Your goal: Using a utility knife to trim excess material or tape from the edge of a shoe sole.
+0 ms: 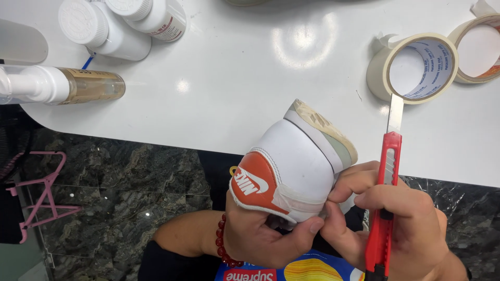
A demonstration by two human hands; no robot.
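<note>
head view: a white sneaker (291,166) with an orange heel tab sits at picture centre, heel toward the camera, over the edge of the white table (234,88). left hand (260,234), at 7 o'clock of it, is clamped on the heel, thumb pressing the collar. right hand (396,218), at 4 o'clock, is closed around a red utility knife (385,192), blade out toward 12 o'clock, fingertips touching the shoe. masking tape roll (416,65) lies at 1 o'clock.
</note>
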